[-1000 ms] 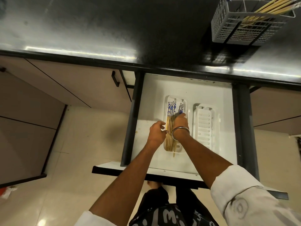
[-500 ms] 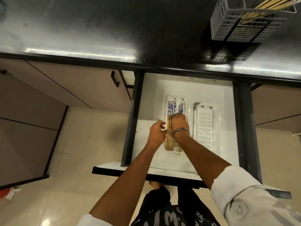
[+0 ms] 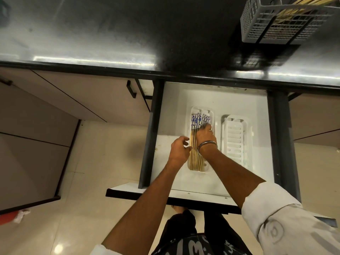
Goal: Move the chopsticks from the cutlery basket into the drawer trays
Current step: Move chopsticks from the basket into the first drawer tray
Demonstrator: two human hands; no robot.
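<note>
In the open drawer [image 3: 174, 107] lie two white trays. The left tray [image 3: 202, 109] holds several wooden chopsticks [image 3: 195, 159] with blue-patterned tops, lying side by side. My right hand [image 3: 204, 134], a metal bangle on its wrist, rests on top of these chopsticks with its fingers laid over them. My left hand [image 3: 179, 147] sits at the tray's left rim, fingers loosely curled, thumb against the outermost chopstick. The right tray [image 3: 235, 137] holds nothing. The grey cutlery basket [image 3: 272, 32] stands on the counter at the far right with more chopsticks [image 3: 288, 12] in it.
The black counter [image 3: 128, 34] runs across the top of the view. A shut drawer with a black handle [image 3: 131, 89] is left of the open one. The open drawer's front panel [image 3: 165, 196] juts toward my legs. Something red [image 3: 7, 219] lies on the floor at left.
The near ends of the chopsticks stuck out past the tray's near rim before; now they lie inside it. Both hands have stayed almost where they were.
</note>
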